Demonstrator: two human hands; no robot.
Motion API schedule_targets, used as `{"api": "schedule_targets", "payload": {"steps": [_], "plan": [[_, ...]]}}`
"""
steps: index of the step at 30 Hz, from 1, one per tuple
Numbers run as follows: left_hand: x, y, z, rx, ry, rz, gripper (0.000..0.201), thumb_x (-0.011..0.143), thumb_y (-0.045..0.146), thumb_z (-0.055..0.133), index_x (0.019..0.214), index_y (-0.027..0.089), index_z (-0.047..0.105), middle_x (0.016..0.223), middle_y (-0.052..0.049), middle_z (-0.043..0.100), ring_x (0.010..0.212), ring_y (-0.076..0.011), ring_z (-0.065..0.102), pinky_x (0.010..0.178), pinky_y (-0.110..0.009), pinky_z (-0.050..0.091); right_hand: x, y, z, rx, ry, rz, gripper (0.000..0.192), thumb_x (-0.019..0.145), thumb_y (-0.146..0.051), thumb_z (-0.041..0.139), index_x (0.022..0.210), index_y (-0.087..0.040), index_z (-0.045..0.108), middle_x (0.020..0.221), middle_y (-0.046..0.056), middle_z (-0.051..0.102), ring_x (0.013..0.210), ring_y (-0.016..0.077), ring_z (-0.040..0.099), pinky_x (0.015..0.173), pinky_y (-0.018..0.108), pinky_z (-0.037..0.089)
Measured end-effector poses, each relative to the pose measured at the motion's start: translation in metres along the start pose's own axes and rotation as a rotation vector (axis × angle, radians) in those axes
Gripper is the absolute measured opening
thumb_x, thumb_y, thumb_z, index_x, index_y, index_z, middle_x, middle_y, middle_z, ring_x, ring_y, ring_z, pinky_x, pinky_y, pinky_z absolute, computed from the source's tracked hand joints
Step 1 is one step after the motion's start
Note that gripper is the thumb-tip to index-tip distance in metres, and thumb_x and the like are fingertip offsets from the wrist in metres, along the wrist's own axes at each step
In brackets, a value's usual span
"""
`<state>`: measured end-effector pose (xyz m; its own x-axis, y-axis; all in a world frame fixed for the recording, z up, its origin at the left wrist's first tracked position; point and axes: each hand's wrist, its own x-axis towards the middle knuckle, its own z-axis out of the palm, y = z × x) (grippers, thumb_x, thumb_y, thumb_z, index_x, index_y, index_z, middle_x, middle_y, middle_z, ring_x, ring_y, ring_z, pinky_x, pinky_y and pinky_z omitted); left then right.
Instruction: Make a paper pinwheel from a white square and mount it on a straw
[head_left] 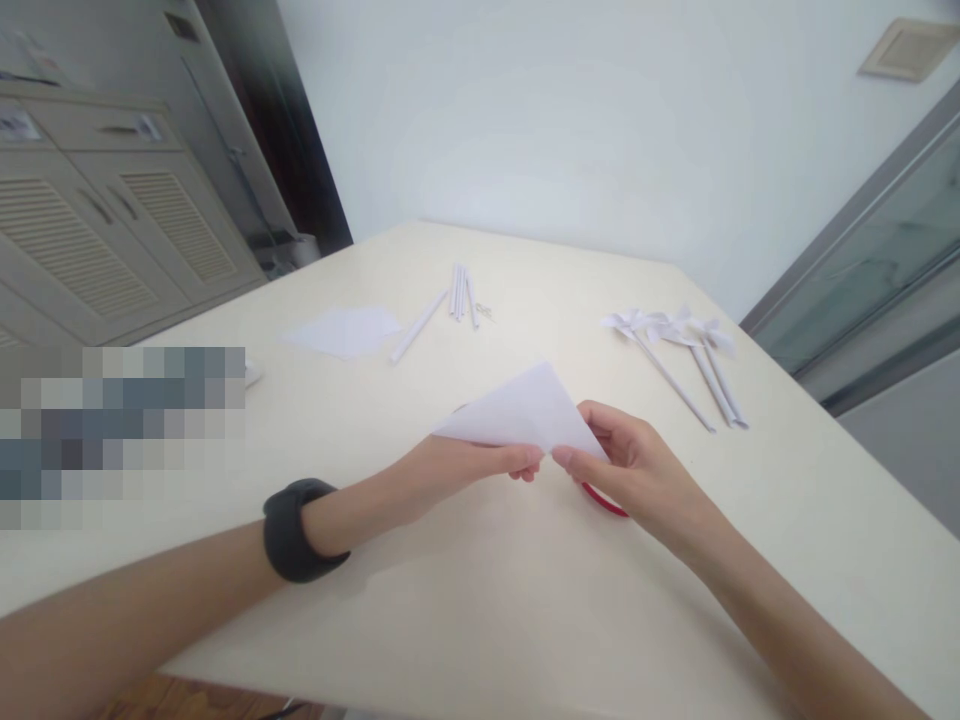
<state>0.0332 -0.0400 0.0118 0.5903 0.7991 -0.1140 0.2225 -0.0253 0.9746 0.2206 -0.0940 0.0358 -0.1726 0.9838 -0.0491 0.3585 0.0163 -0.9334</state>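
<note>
A white sheet of paper (525, 402), folded into a triangle, is held up over the table between both hands. My left hand (480, 465) grips its lower edge, the thumb along the front and the fingers behind. At the lower right corner my right hand (619, 455) pinches the paper between thumb and fingers. The two thumb tips nearly meet at the middle of the bottom edge. Under my right hand shows a red curved handle (606, 502), probably of scissors; the rest of it is hidden.
On the white table (480, 620), paper pinwheels (671, 325) on rolled sticks lie at right. White paper sheets (341, 332) lie at left, near a loose paper stick (418, 328), several more paper sticks (461, 292) and small metal pieces (484, 311). A blurred-out area covers the far left.
</note>
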Motion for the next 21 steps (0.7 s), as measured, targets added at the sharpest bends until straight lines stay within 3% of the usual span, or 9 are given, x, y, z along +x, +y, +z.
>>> {"api": "schedule_targets", "payload": {"steps": [9,15,21], "plan": [[0.000,0.010,0.005,0.062,0.086,0.009,0.017,0.075,0.029,0.061,0.061,0.019,0.059,0.069,0.001,0.062,0.074,-0.0176,0.059,0.073,-0.028,0.047,0.000,0.001,0.004,0.049,0.001,0.091,0.003,0.077,-0.022,0.056,0.080,-0.020,0.055,0.065,-0.004,0.047,0.051,0.0084,0.035,0.046,0.022,0.026],[-0.003,0.009,0.011,0.128,0.031,0.020,0.016,0.076,0.031,0.060,0.065,0.019,0.062,0.074,-0.001,0.065,0.079,-0.0195,0.061,0.074,-0.029,0.047,0.000,0.003,0.003,-0.019,-0.101,0.031,0.016,0.079,-0.019,0.054,0.090,-0.022,0.066,0.078,-0.001,0.059,0.064,0.0130,0.047,0.053,0.024,0.033],[-0.003,0.007,0.010,0.094,0.034,0.017,0.016,0.074,0.027,0.061,0.061,0.019,0.061,0.069,0.000,0.063,0.074,-0.0185,0.061,0.072,-0.030,0.048,0.005,0.004,0.002,-0.034,-0.093,0.104,0.013,0.077,-0.023,0.055,0.085,-0.019,0.065,0.060,-0.004,0.046,0.047,0.0077,0.031,0.043,0.022,0.024]]}}
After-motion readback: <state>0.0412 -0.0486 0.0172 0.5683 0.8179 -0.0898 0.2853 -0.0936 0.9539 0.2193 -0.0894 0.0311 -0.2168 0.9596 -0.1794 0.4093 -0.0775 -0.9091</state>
